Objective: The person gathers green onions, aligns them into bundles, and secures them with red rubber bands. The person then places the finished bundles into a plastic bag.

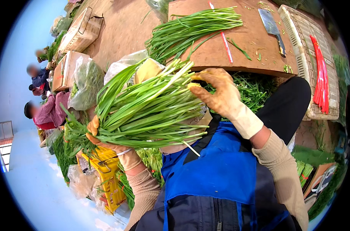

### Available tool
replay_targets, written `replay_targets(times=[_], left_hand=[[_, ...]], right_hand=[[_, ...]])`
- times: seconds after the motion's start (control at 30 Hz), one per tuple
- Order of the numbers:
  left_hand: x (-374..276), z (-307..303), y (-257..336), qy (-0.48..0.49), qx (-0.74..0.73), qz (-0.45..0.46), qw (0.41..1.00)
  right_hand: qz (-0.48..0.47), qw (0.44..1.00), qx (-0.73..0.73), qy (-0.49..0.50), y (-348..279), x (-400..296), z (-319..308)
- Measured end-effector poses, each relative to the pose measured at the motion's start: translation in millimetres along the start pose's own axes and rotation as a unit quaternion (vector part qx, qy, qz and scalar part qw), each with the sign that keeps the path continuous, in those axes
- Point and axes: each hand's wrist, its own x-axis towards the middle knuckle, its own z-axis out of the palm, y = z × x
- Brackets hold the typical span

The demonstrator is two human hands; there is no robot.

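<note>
A loose bunch of long green leafy stalks (146, 109), like garlic chives, lies across my lap. My left hand (98, 134), in an orange-palmed rubber glove, grips its leafy end. At the pale stem ends, my right hand (215, 89) in a matching glove has thumb and forefinger apart; whether they touch a stem I cannot tell. Beyond, a second bunch of stalks (195, 29) lies on a brown board (250, 43) over a red-and-white strip (226, 47). A cleaver (271, 29) rests to its right, near scattered trimmings.
A white plastic crate (302, 63) at right carries a bundle of red strips (320, 78). Cut greens (250, 92) lie below the board. A yellow crate (112, 187) and tied green bunches (151, 158) are at lower left. Several people sit farther left, one in a checked shirt (49, 111).
</note>
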Motion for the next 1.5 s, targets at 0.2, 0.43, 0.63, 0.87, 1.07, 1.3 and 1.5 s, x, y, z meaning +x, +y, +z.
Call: replay_targets(times=[0.2, 0.43, 0.63, 0.87, 1.07, 1.3, 1.5], left_hand=[[13, 4, 1, -0.102, -0.029, 0.027, 0.994], [4, 6, 12, -0.101, -0.048, 0.015, 0.994], [-1, -9, 23, -0.056, -0.175, 0.075, 0.98], [3, 29, -3, -0.167, -0.145, -0.025, 0.975], [1, 12, 8, -0.144, -0.167, -0.031, 0.975], [3, 3, 4, -0.186, -0.156, -0.029, 0.97], [3, -2, 6, -0.204, -0.156, -0.026, 0.966]], right_hand=[[0.159, 0.948, 0.175, -0.214, -5, 5, 14], [0.059, 0.989, 0.061, -0.124, 8, -33, 27], [0.293, 0.84, 0.417, -0.185, 11, -22, 26], [0.344, 0.842, 0.325, -0.259, 5, -4, 41], [0.347, 0.86, 0.304, -0.22, 7, -9, 49], [0.11, 0.944, 0.167, -0.263, 36, -13, 61], [-0.196, 0.958, -0.147, -0.15, 44, -25, 60]])
